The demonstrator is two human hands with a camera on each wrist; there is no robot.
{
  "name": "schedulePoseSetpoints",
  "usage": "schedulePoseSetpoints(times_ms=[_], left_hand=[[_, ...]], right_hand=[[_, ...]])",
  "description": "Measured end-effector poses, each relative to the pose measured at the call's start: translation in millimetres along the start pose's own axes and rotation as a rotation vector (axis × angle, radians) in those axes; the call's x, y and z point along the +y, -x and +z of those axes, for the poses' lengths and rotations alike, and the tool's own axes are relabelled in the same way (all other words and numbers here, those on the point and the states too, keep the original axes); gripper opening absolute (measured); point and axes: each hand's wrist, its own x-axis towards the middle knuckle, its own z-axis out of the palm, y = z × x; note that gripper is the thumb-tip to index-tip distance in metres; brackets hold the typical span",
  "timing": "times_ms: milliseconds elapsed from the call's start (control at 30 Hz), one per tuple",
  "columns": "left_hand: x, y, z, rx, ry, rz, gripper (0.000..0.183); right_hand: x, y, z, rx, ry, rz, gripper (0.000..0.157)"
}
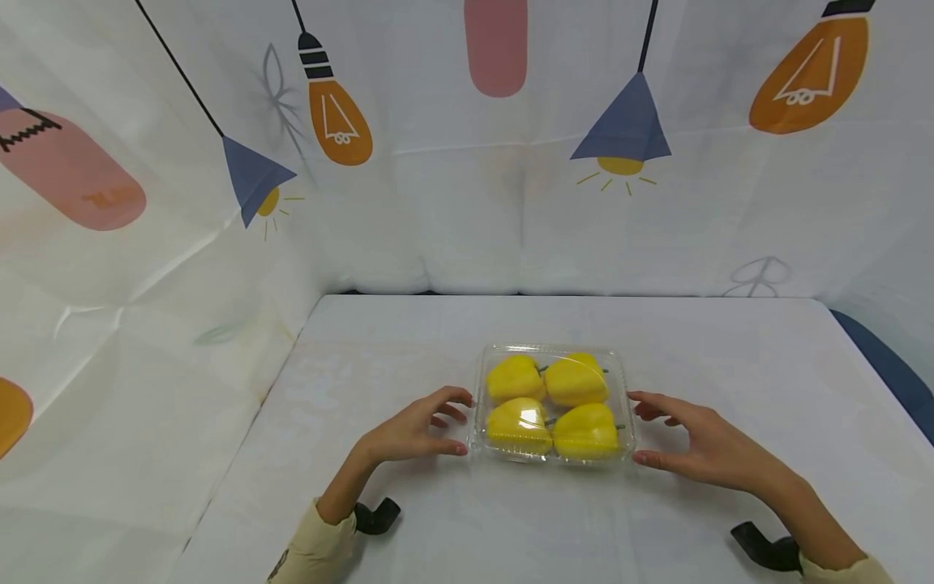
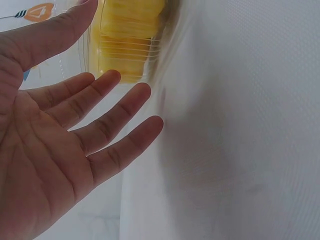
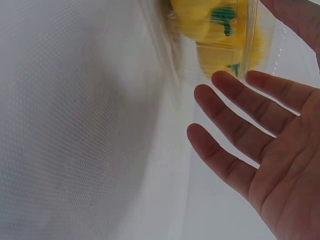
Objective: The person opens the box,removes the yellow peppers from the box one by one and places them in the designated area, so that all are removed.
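Observation:
A clear plastic clamshell box (image 1: 552, 350) lies on the white table, with several yellow bell peppers (image 1: 576, 380) in two rows inside it. Dark green stems point to the right in the head view. My left hand (image 1: 423, 426) is at the box's left side, fingers relaxed and spread, fingertips right at its edge. On the opposite side my right hand (image 1: 693, 438) is held the same way, thumb near the front corner and fingers near the side wall. Both palms face the box; in the wrist views the left fingers (image 2: 120, 115) and right fingers (image 3: 235, 120) are loosely extended.
The white-covered table (image 1: 394, 341) extends around the box. Behind it hangs a white curtain (image 1: 438, 211) printed with lamps and bulbs. A dark blue object (image 1: 886, 365) shows past the table's right edge. Black curved pieces (image 1: 378, 516) sit at both wrists.

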Motion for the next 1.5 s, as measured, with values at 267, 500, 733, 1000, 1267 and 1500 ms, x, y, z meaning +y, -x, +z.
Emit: schedulePoseSetpoints(times_ms=[267,500,733,1000,1267,1500], left_hand=[[-0.5,-0.3,0.7,-0.004,0.034,0.000,0.074],[-1.8,-1.2,1.2,0.000,0.057,0.010,0.076],[-4.5,-2.0,3.2,-0.008,0.103,0.017,0.077],[-3.3,-1.2,3.6,-0.024,0.177,0.033,0.076],[-2.9,-1.6,4.8,-0.073,0.315,-0.012,0.073],[-0.3,-2.0,5.1,-0.096,0.445,-0.055,0.068]], right_hand=[[0.1,0.2,0.9,0.001,0.014,0.001,0.077],[-0.9,0.6,1.0,-0.005,0.009,0.003,0.077],[-1.7,0.6,0.9,-0.014,0.007,0.009,0.077],[-1.9,0.7,3.1,-0.015,-0.031,-0.002,0.075],[-2.3,1.2,3.7,0.004,-0.042,-0.028,0.075],[-1.6,1.5,4.3,0.000,-0.054,-0.041,0.074]])
